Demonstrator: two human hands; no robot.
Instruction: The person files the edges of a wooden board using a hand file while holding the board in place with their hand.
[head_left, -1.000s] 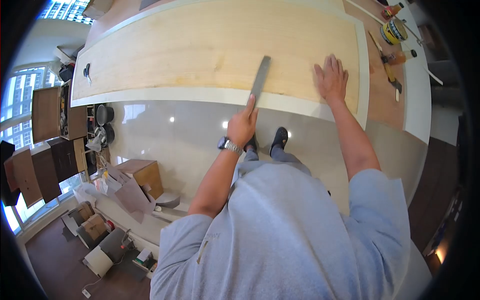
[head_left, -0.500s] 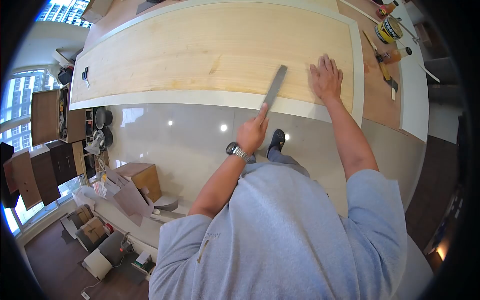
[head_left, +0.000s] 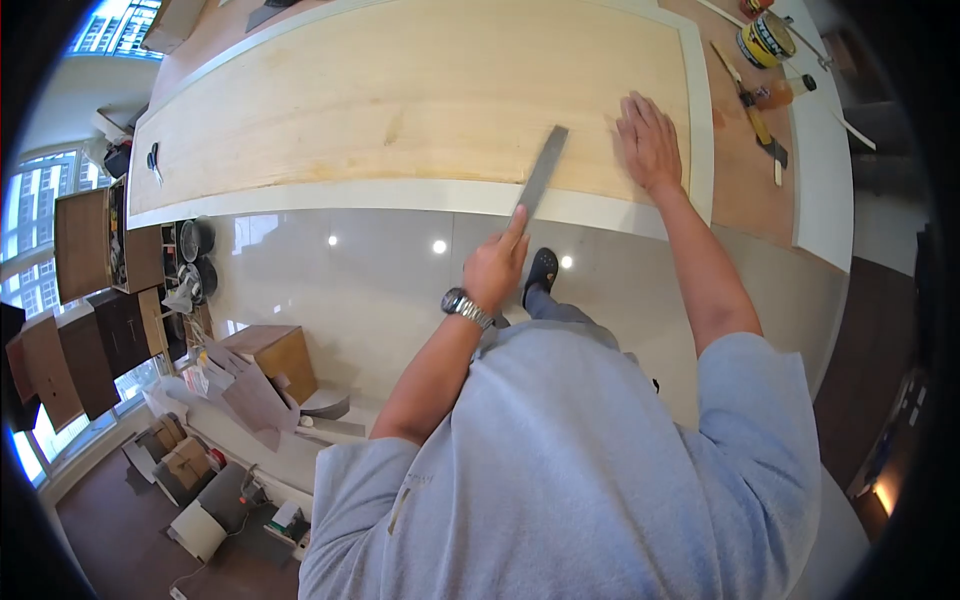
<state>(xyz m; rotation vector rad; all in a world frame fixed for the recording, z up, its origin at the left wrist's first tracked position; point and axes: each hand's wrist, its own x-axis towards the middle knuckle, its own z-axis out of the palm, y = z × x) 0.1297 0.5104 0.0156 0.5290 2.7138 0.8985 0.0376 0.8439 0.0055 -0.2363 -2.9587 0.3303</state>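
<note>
at centre, the left hand point(head_left: 494, 270) grips a grey tool point(head_left: 545, 165), lower end hidden; upper right, the right hand point(head_left: 652, 150) rests open on a panel point(head_left: 320, 110) cropped above.

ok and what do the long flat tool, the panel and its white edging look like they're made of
Flat tool: probably steel, judging by its dull, even grey.
Panel: likely wood or plywood, bare-looking, pale yellow with faint grain and darker blotches.
White edging: smooth and plain; could be painted wood, laminate or plastic, the look leaves it open.
</note>
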